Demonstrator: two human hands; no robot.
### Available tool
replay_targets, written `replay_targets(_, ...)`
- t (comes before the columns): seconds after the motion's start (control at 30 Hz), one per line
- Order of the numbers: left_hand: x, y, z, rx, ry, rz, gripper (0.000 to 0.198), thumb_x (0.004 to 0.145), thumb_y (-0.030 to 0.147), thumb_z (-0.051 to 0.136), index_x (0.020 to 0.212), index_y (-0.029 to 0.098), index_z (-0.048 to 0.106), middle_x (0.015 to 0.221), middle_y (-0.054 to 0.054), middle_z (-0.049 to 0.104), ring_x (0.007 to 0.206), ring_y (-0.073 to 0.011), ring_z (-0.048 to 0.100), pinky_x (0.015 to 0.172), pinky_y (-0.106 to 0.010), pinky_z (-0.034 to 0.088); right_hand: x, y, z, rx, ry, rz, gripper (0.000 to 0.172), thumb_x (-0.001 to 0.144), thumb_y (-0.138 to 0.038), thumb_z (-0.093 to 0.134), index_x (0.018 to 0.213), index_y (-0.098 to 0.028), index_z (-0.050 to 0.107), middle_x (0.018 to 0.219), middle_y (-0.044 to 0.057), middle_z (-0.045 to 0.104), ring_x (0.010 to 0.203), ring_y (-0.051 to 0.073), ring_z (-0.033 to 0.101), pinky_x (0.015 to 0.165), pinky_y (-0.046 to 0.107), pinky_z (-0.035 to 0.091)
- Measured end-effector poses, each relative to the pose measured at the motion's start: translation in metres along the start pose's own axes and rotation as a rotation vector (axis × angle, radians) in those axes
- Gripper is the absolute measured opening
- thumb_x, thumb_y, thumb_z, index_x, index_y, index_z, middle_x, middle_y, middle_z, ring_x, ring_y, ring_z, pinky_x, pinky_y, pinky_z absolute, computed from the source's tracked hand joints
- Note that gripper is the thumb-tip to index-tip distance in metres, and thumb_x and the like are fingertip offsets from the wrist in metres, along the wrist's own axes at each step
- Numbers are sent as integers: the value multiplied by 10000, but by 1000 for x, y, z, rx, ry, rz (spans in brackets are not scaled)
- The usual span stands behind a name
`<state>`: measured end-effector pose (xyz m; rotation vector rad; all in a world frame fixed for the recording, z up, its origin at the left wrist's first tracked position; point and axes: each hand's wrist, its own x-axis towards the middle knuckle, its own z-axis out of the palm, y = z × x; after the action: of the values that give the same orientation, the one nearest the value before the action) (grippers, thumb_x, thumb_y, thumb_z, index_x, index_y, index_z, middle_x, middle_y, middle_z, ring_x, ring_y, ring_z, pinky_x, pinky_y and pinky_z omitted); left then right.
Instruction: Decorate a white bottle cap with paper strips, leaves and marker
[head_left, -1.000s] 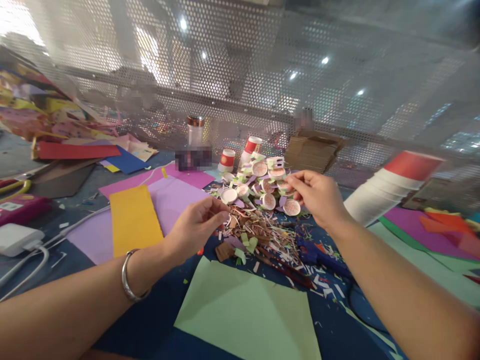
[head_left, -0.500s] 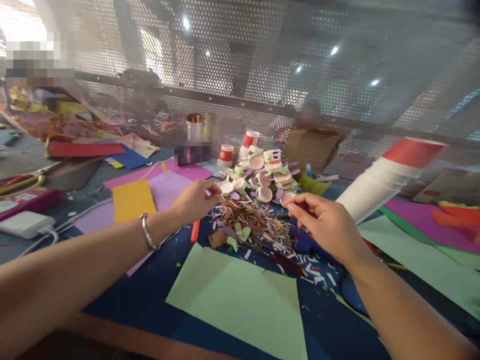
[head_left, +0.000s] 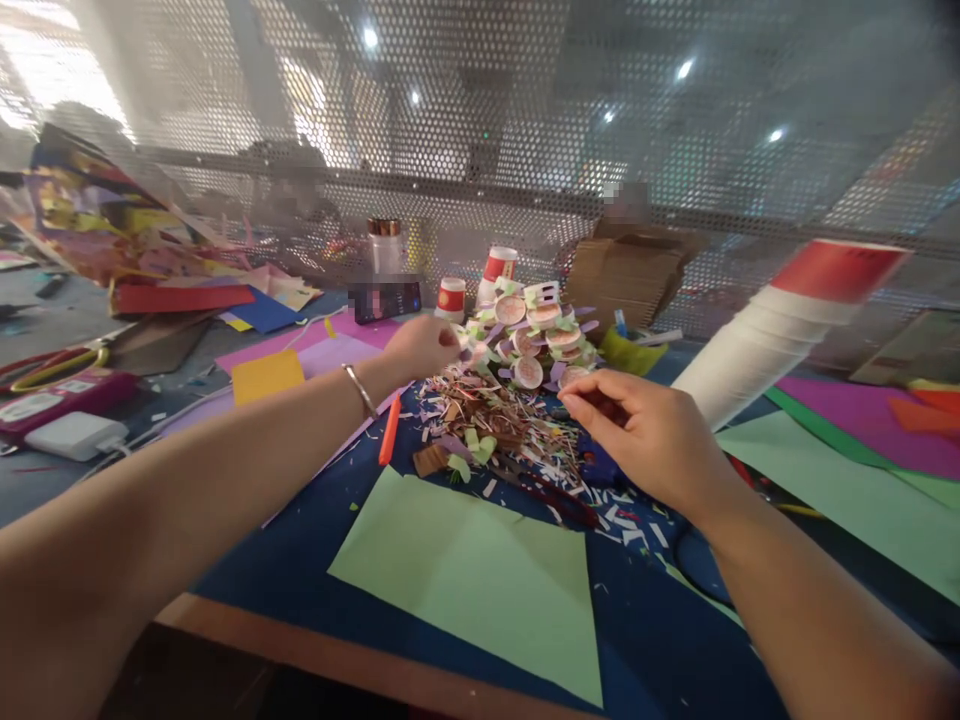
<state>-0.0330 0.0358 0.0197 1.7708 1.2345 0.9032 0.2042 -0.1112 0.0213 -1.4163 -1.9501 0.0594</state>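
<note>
A mound of round white pieces with pale green and purple paper tabs (head_left: 528,340) stands on the table behind a heap of paper shreds (head_left: 480,405). At the mound's left side is my left hand (head_left: 424,348), its fingers curled and smeared by motion, so what they hold is hidden. My right hand (head_left: 637,425) is at the mound's lower right, thumb and forefinger pinched together; anything between them is too small to make out. A light green sheet (head_left: 465,580) lies in front of the shreds.
A stack of white cups with a red one (head_left: 765,330) leans at the right. Red cups (head_left: 451,298), a lidded jar (head_left: 385,250) and a phone (head_left: 386,300) stand behind. Scissors (head_left: 60,368), a white adapter (head_left: 76,436) and an orange stick (head_left: 389,430) lie leftward.
My left hand has moved right and up, closer against the mound's left side. My right hand has shifted slightly left, still pinched. The camera view has tilted a little.
</note>
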Motion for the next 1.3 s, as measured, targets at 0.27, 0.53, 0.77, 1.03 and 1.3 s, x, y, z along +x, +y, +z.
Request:
replay_targets(0.27, -73, 10, -24, -522, -242, -116, 132, 837, 192, 635, 715, 148, 614, 774, -56, 636, 675, -141, 589, 628, -268, 495, -2, -12, 9, 167, -75, 48, 208, 954, -374, 607, 921, -199, 714, 732, 7, 662, 558, 123, 519, 514, 258, 399)
replay_targets(0.53, -116, -14, -18, -911, -509, -326, 221, 706, 202, 842, 843, 98, 704, 758, -40, 643, 665, -111, 577, 580, -199, 490, -6, -40, 19, 451, -264, 183, 291, 976, -480, 588, 972, -216, 712, 630, -42, 570, 515, 90, 453, 462, 219, 339)
replay_targets(0.77, -116, -26, -20, -932, -634, -309, 289, 730, 185, 849, 976, 129, 708, 769, -33, 679, 671, -115, 624, 597, -199, 522, -9, -48, 21, 638, -435, 391, 379, 927, -570, 623, 885, -196, 670, 565, -45, 560, 477, 82, 474, 410, 185, 307)
replay_targets(1.03, -118, -25, -26, -674, -848, -212, 289, 747, 296, 863, 930, 143, 699, 918, -35, 712, 847, -144, 688, 762, -233, 555, -9, -49, 24, 641, -529, 359, 218, 874, -403, 741, 887, -187, 710, 714, -30, 634, 586, 73, 504, 506, 179, 380)
replay_targets(1.3, -106, -25, -37, -433, -791, -257, 331, 807, 261, 765, 1103, 186, 636, 979, -30, 728, 833, -172, 738, 721, -253, 559, -16, -55, 26, 251, -469, -25, 152, 961, -271, 604, 873, -208, 711, 778, -9, 648, 664, 114, 550, 590, 231, 421)
